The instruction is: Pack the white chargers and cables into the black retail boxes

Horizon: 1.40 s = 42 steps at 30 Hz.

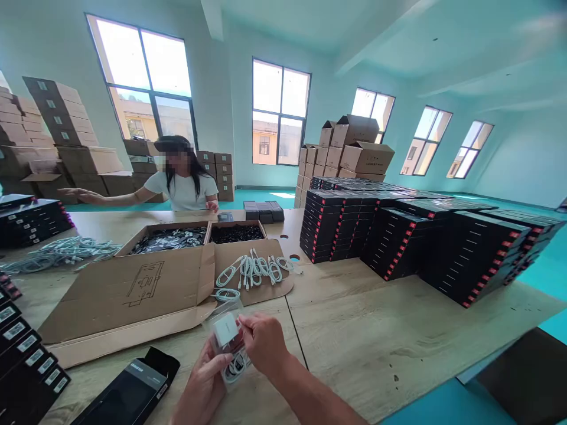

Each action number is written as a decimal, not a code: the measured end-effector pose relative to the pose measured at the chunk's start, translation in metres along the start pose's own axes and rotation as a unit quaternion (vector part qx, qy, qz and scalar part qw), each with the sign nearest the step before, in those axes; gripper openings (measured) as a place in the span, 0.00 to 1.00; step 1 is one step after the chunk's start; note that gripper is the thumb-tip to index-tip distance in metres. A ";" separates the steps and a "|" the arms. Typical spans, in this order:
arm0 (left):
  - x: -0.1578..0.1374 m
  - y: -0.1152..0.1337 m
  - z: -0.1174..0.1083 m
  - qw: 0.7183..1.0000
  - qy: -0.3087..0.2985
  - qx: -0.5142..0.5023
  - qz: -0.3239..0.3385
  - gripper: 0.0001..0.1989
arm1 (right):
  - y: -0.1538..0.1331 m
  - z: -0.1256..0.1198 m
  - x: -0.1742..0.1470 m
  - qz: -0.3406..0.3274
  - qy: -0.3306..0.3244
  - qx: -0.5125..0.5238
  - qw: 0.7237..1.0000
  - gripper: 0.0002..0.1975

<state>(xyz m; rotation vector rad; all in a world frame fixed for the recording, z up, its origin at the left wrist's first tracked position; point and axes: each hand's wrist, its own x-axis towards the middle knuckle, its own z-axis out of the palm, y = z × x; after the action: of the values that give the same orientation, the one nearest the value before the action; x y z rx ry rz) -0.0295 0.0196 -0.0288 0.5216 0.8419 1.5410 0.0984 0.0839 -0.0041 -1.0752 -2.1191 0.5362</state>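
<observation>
My left hand [204, 376] is closed around a clear plastic package [233, 306], tilted above the table. Inside it are a white rectangular block [225, 329], like a charger, and a coiled white cable [236, 367]. My right hand [267, 341] pinches at the package's right side, beside the white block; its fingertips hide what is between them. To the left of my hands lies a black box [133, 392] with its end flap open. Beyond the package, white cables [254, 268] lie on a cardboard flap [270, 290].
Two open cartons of small parts, one silvery [170, 239] and one black [237, 232], stand ahead. Black boxes are stacked at right [328, 227] and left [26, 354]. More cables [66, 252] lie left. A person [186, 183] sits across the table, one arm outstretched.
</observation>
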 end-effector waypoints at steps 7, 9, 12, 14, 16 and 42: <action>-0.005 -0.002 0.003 1.000 -0.016 -0.001 -0.010 0.32 | 0.007 -0.006 -0.004 -0.009 -0.028 -0.089 0.996 0.13; -0.004 -0.002 0.002 1.000 -0.011 0.001 -0.010 0.31 | 0.009 -0.003 -0.003 -0.013 -0.029 -0.075 0.997 0.11; -0.002 -0.002 0.003 1.000 0.003 0.002 -0.007 0.33 | 0.010 0.002 -0.001 -0.014 -0.019 -0.053 0.998 0.11; 0.000 -0.001 0.004 1.000 0.009 0.000 0.001 0.35 | 0.010 0.005 -0.002 -0.009 -0.004 -0.037 0.999 0.13; 0.001 -0.001 0.005 1.000 0.012 -0.002 0.009 0.36 | 0.009 0.010 -0.002 0.007 0.020 0.020 1.000 0.15; -0.005 0.001 0.002 0.999 -0.012 -0.029 -0.023 0.43 | 0.006 -0.012 -0.013 -0.036 -0.097 -0.135 0.985 0.32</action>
<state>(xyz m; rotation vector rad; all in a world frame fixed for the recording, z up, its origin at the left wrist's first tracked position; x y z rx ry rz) -0.0279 0.0153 -0.0266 0.4744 0.7827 1.5104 0.1156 0.0777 -0.0051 -1.1268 -2.4457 0.3359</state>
